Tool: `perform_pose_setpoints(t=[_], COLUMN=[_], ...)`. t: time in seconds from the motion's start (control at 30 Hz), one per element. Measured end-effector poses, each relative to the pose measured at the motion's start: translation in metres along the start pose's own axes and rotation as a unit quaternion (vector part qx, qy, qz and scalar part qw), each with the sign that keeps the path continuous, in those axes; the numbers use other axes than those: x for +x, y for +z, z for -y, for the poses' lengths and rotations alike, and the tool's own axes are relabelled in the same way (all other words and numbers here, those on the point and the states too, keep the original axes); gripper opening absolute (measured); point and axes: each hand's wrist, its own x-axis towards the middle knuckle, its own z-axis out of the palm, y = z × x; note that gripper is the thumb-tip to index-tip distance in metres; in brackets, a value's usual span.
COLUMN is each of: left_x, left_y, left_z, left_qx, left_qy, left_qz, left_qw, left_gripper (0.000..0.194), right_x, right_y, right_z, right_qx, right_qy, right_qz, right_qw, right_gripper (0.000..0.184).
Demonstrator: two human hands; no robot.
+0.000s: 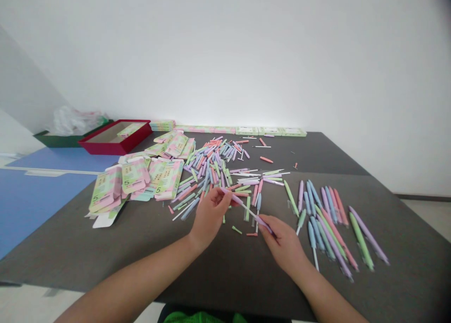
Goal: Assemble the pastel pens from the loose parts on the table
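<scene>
Lilac pen point(246, 210) spans both hands, above the dark counter point(218, 271) near its front edge. Left hand point(209, 218) pinches the upper end; right hand point(282, 244) closes around the lower end. Both grips sit at the fingertips, a sound hold for keeping the barrel aligned. Loose pastel pen parts point(211, 168) lie ahead; longer pens point(327, 224) lie right.

Left hand point(209, 219) and right hand point(283, 245) bare — bright green garment point(200, 318) below.
</scene>
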Motion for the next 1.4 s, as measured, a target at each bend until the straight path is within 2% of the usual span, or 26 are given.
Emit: perform_pose_setpoints(t=[0.1,0.2,0.27,0.33,0.4,0.5,0.53,0.57,0.6,0.63,0.73,0.77,0.83,0.97,1.1,1.27,1.4], left_x=[-0.007,-0.011,-0.011,-0.01,-0.009,-0.008,-0.007,-0.007,-0.007,-0.007,-0.007,-0.008,-0.008,-0.009,-0.005,0.001,0.001], left_y=[0.008,0.016,0.019,0.019,0.019,0.018,0.018,0.018,0.019,0.019,0.021,0.022,0.023,0.024,0.027,0.034,0.037], left_z=[0.011,0.018,0.02,0.018,0.017,0.016,0.016,0.016,0.016,0.015,0.012,0.011,0.009,0.011,0.017,0.024,0.03], left_qx=[0.05,0.058,0.052,0.045,0.039,0.042,0.045,0.05,0.055,0.059,0.072,0.073,0.071,0.05,0.019,-0.125,-0.156], left_qy=[-0.002,-0.008,-0.011,-0.009,-0.003,0.003,0.002,0.001,0.001,0.002,0.013,0.018,0.024,0.016,0.003,-0.065,-0.133], left_qz=[0.046,0.071,0.078,0.09,0.108,0.129,0.131,0.13,0.128,0.125,0.126,0.129,0.131,0.12,0.116,0.116,0.081], left_qw=[0.998,0.996,0.996,0.995,0.993,0.991,0.99,0.99,0.99,0.99,0.989,0.989,0.989,0.991,0.993,0.983,0.975], left_gripper=[0.022,0.023,0.023,0.022,0.02,0.02,0.02,0.02,0.02,0.019,0.02,0.02,0.02,0.019,0.019,0.02,0.017], right_x=[0.0,-0.001,0.0,0.001,0.001,0.0,0.0,-0.001,-0.001,-0.001,0.0,0.001,0.001,0.0,0.001,0.006,0.006], right_y=[0.002,0.002,0.001,-0.002,-0.004,-0.002,-0.001,0.0,0.002,0.003,0.002,0.0,-0.003,-0.006,-0.005,-0.002,0.001], right_z=[0.001,0.002,0.004,0.007,0.01,0.012,0.012,0.012,0.012,0.012,0.013,0.013,0.014,0.012,0.01,0.005,-0.002], right_qx=[-0.016,0.013,0.065,0.159,0.3,0.49,0.521,0.531,0.522,0.495,0.352,0.303,0.229,0.148,0.099,0.046,0.011], right_qy=[-0.015,0.002,0.031,0.083,0.158,0.252,0.268,0.275,0.274,0.265,0.204,0.179,0.143,0.097,0.061,0.063,0.072], right_qz=[0.013,0.013,0.013,0.038,0.092,0.162,0.169,0.167,0.156,0.14,0.082,0.069,0.05,0.029,0.02,-0.006,0.002], right_qw=[1.0,1.0,0.997,0.983,0.936,0.818,0.793,0.784,0.793,0.815,0.91,0.933,0.962,0.984,0.993,0.997,0.997], right_gripper=[0.026,0.026,0.025,0.024,0.027,0.031,0.032,0.032,0.033,0.034,0.035,0.035,0.034,0.033,0.03,0.028,0.028])
